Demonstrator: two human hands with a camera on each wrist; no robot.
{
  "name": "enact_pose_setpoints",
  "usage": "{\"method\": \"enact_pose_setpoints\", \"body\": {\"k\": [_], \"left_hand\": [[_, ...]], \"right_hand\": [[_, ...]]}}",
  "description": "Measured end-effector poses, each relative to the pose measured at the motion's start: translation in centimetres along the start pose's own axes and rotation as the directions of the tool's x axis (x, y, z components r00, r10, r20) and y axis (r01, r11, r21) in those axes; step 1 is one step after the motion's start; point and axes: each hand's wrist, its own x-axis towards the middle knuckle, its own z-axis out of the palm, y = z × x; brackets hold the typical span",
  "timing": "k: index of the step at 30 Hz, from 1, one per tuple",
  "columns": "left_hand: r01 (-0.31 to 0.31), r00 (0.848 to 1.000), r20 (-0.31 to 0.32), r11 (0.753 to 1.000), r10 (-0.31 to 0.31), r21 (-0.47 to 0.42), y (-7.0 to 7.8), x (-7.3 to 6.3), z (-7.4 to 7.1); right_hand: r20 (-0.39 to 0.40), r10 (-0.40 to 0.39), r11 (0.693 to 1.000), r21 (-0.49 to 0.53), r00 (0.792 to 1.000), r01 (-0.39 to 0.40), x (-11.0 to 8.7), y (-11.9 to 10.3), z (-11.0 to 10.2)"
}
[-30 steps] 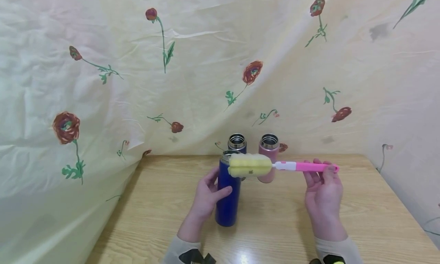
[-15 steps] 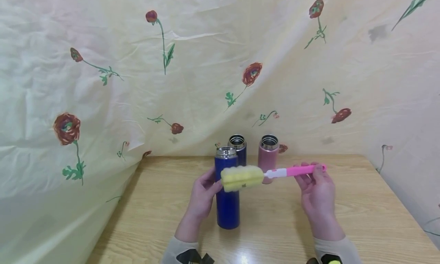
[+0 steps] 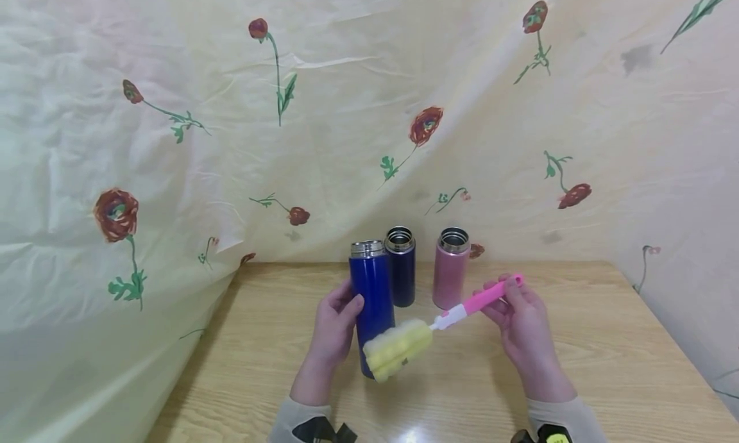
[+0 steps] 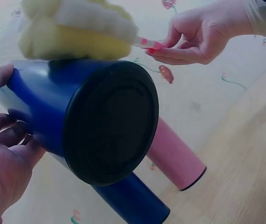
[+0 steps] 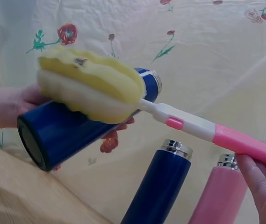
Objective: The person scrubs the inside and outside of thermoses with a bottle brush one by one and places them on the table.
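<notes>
My left hand (image 3: 335,324) grips a tall blue thermos bottle (image 3: 371,289) round its side. The bottle has no lid, and its steel neck is bare. Its black base (image 4: 111,123) shows in the left wrist view, so it is held off the table. In my right hand (image 3: 526,327), thumb and fingers pinch the pink end of a bottle brush (image 3: 485,297). The brush's yellow and white sponge head (image 5: 90,86) lies across the lower part of the bottle in the head view. Whether sponge and bottle touch, I cannot tell.
Behind the held bottle stand a shorter dark blue bottle (image 3: 402,270) and a pink bottle (image 3: 450,270), both upright and without lids. They are on a wooden table (image 3: 260,340). A flowered cloth (image 3: 335,142) hangs behind and at the sides.
The brush's sponge head has swung down and left from the bottle's mouth to its lower part. My right hand has moved left. The held bottle has shifted left and now leans left.
</notes>
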Motion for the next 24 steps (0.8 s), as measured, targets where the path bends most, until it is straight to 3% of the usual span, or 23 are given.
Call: {"method": "enact_pose_setpoints", "body": {"k": [5, 11, 14, 19, 24], "left_hand": [[-0.008, 1.0, 0.001, 1.0, 0.008, -0.017, -0.09, 0.13, -0.12], [-0.021, 1.0, 0.01, 0.999, 0.021, -0.027, -0.22, 0.24, -0.22], [-0.023, 1.0, 0.009, 0.999, 0.023, -0.032, -0.33, 0.25, -0.19], [-0.019, 0.999, 0.031, 0.999, 0.02, -0.033, -0.62, 0.23, -0.08], [-0.001, 0.995, 0.101, 0.999, 0.005, -0.043, -1.01, 0.08, -0.2]], "right_hand": [[0.046, -0.006, 0.995, -0.097, 0.999, 0.011, 0.06, 0.08, -0.28], [0.116, -0.021, 0.992, -0.122, 0.993, 0.036, 0.12, 0.14, -0.64], [0.114, -0.024, 0.994, -0.106, 0.993, 0.037, 0.16, 0.12, -0.75], [0.052, -0.049, 0.999, -0.004, 0.997, 0.049, 0.27, 0.0, -0.85], [0.019, -0.052, 0.976, 0.215, 0.998, 0.047, 0.17, -0.34, -0.85]]}}
